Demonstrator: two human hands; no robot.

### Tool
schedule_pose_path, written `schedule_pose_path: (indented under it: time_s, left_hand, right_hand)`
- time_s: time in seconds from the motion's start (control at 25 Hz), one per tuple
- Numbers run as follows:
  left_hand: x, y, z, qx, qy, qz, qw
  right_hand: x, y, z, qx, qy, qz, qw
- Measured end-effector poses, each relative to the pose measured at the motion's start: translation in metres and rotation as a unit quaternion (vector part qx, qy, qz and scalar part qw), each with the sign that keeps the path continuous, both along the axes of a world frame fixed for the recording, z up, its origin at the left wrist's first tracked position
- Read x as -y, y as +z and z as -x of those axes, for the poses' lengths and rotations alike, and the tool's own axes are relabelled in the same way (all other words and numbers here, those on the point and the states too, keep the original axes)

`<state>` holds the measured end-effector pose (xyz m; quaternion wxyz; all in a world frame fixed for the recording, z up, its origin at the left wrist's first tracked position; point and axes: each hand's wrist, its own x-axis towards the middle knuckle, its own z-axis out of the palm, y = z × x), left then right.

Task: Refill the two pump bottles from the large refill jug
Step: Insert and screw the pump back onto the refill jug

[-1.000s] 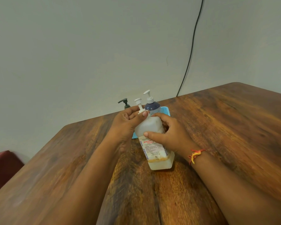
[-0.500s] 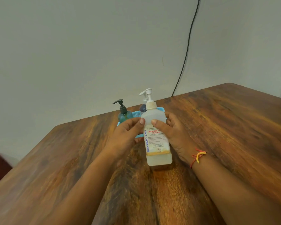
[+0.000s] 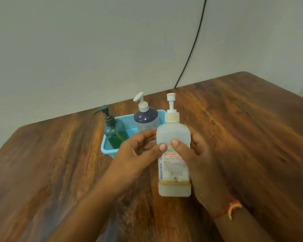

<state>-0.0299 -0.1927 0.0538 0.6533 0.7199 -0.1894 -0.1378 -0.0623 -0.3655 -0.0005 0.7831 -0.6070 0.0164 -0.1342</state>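
A translucent white handrub pump bottle (image 3: 173,135) stands upright on the wooden table (image 3: 59,172), with a thin layer of yellowish liquid at its bottom. My right hand (image 3: 198,163) wraps its right side, thumb across the label. My left hand (image 3: 138,151) touches its left side with thumb and fingertips. Behind it, a light blue basket (image 3: 108,147) holds a teal pump bottle (image 3: 114,130) with green liquid and a dark blue pump bottle (image 3: 145,117) with a white pump. No large jug is in view.
A black cable (image 3: 192,46) runs down the grey wall to the table's far edge. The table's rounded far corners lie left and right of the basket. A red and yellow thread is tied on my right wrist (image 3: 231,208).
The white bottle went from tilted toward the basket to upright in front of it. My left hand slid from the pump neck down to the bottle's side. The view moved closer.
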Motion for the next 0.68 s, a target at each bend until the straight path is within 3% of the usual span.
schedule_pose_path:
  time_s: [0.2,0.68]
  left_hand:
    - [0.048,0.017,-0.013,-0.002,0.036,-0.078,0.996]
    - [0.225,0.071,-0.114,0.014,0.065,-0.228,0.971]
  right_hand:
    - [0.025,0.017,-0.008,-0.096,-0.077,0.015,0.992]
    - [0.218,0.108,-0.105,-0.161,-0.081,0.298,0.937]
